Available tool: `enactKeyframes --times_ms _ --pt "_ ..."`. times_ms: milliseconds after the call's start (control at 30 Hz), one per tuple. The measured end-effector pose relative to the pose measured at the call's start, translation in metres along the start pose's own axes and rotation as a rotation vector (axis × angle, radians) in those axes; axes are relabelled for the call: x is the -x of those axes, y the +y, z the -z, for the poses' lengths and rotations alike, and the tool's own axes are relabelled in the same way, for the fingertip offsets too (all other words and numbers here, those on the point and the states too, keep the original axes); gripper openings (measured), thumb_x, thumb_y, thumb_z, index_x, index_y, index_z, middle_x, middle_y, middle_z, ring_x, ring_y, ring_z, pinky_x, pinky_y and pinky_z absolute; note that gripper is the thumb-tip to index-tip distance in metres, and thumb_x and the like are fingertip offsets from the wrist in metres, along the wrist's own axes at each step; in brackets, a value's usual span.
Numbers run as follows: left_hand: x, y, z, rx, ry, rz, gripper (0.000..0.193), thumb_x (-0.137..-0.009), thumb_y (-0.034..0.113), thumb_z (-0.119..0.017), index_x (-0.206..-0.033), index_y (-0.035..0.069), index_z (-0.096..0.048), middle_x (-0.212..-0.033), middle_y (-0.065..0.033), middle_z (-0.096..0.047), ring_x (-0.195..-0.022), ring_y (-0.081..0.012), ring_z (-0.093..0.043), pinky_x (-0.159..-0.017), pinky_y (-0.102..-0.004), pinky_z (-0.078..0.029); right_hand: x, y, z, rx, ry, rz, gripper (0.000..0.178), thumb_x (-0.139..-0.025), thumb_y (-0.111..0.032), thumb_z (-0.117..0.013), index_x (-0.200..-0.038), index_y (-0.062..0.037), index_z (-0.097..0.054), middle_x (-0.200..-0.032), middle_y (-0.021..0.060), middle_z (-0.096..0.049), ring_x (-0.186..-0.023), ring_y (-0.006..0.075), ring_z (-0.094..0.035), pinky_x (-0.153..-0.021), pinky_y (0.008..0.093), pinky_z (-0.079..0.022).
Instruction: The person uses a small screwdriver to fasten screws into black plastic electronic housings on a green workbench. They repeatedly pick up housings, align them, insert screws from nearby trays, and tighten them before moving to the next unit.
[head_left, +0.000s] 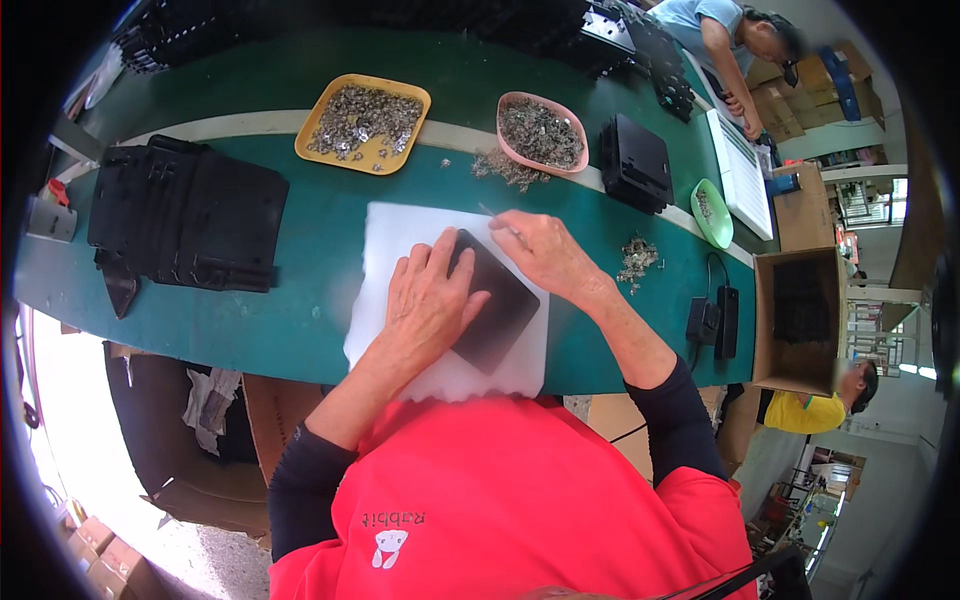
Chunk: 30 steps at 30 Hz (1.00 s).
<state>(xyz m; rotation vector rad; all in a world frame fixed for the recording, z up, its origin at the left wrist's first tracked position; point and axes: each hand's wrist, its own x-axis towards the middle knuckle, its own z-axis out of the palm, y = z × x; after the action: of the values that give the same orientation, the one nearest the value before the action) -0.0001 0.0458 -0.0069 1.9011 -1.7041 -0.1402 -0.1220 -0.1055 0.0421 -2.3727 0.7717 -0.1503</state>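
Observation:
A dark flat rectangular panel [495, 320] lies at a slant on a white foam sheet [385, 235] in front of me. My left hand [425, 300] rests flat on the panel's left part, fingers stretched and somewhat apart, pressing on it without gripping. At the panel's upper right edge, my right hand [545, 258] is closed in a pinch. A thin light sliver [486, 209] shows by its fingertips, too small to name. Part of the panel's upper edge is hidden under my fingers.
Beyond the sheet stand a yellow tray [310, 140] and a pink bowl [575, 160] of small metal parts. Stacked black panels [225, 215] lie left; black cases [637, 160], loose clips [637, 262], a green bowl [722, 235] and black adapters [727, 320] right. A co-worker [715, 35] sits far right.

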Motion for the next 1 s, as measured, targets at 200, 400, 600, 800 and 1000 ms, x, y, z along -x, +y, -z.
enactKeyframes --times_ms 200,400,600,800,1000 --pt "-0.022 -0.025 0.013 0.177 -0.024 -0.183 0.037 -0.077 0.017 -0.074 -0.110 0.006 -0.062 -0.123 -0.0144 -0.055 -0.100 -0.0329 -0.055 -0.083 -0.0434 -0.046 -0.053 0.005 -0.006 0.020 0.173 0.256 0.023 -0.090 -0.020 -0.058 -0.087 0.0008 -0.067 -0.084 0.0248 -0.065 -0.078 0.0420 -0.062 -0.072 0.0467 -0.050" --pt "-0.056 -0.059 0.045 0.066 0.182 0.147 0.013 -0.083 0.009 -0.067 -0.095 0.003 -0.066 -0.094 -0.0135 -0.061 -0.089 -0.0334 -0.061 -0.078 -0.0413 -0.050 -0.105 0.003 -0.021 0.213 0.292 0.153 0.015 -0.083 -0.013 -0.064 -0.084 0.0002 -0.070 -0.080 0.0236 -0.066 -0.079 0.0400 -0.066 -0.074 0.0459 -0.053" --pt "-0.105 -0.068 0.031 -0.020 0.112 0.075 0.009 -0.084 0.003 -0.058 -0.087 0.003 -0.066 -0.088 -0.0157 -0.060 -0.089 -0.0342 -0.061 -0.075 -0.0433 -0.052 -0.108 0.013 0.004 0.144 0.350 0.139 0.012 -0.081 -0.010 -0.064 -0.082 -0.0007 -0.071 -0.076 0.0236 -0.066 -0.077 0.0394 -0.067 -0.075 0.0459 -0.054" --pt "-0.115 -0.065 -0.014 -0.284 0.007 -0.087 0.010 -0.076 -0.003 -0.060 -0.084 -0.007 -0.063 -0.103 -0.0183 -0.058 -0.095 -0.0322 -0.061 -0.073 -0.0408 -0.055 -0.096 0.032 0.010 0.272 0.252 0.145 0.015 -0.081 -0.011 -0.067 -0.094 -0.0045 -0.073 -0.088 0.0213 -0.066 -0.086 0.0397 -0.065 -0.076 0.0462 -0.052" --pt "-0.122 -0.061 -0.008 -0.192 -0.061 0.032 0.009 -0.074 -0.003 -0.061 -0.081 -0.004 -0.067 -0.097 -0.0215 -0.060 -0.091 -0.0353 -0.063 -0.073 -0.0427 -0.055 -0.100 0.024 0.010 0.382 0.094 0.137 0.013 -0.082 -0.013 -0.067 -0.090 -0.0038 -0.071 -0.093 0.0198 -0.063 -0.091 0.0391 -0.064 -0.076 0.0481 -0.051"
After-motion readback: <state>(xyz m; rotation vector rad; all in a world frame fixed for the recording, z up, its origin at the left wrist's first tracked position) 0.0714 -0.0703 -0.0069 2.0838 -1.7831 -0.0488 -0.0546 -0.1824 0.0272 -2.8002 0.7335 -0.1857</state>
